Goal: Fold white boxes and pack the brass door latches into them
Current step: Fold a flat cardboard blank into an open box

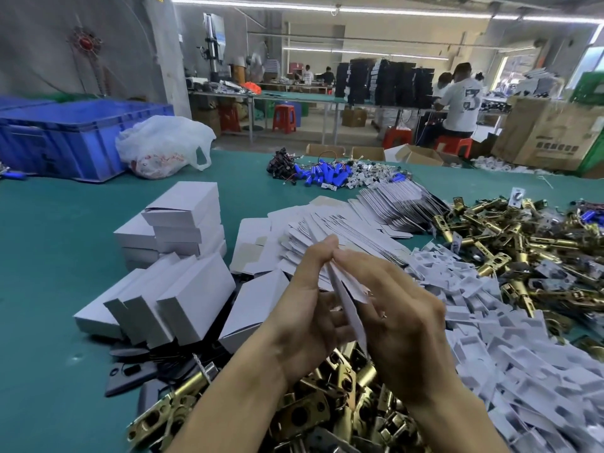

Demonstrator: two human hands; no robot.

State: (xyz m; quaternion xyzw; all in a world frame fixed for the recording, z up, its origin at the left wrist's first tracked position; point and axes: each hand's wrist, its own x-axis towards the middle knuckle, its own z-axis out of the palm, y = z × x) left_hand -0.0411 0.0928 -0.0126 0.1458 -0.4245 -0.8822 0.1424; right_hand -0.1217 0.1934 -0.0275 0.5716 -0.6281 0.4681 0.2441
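Note:
My left hand and my right hand hold one flat white box blank between them, edge-on and upright above the table, fingertips pinching its top edge. Below my wrists lies a heap of brass door latches. A second, larger heap of brass latches spreads at the right. Fanned flat box blanks lie just beyond my hands. Folded white boxes lean in a row at the left, with a stack of folded boxes behind them.
White plastic insert trays are piled at the right. Black plates lie near the front left. On the green table stand a blue crate, a white plastic bag and blue batteries with wires. People work in the background.

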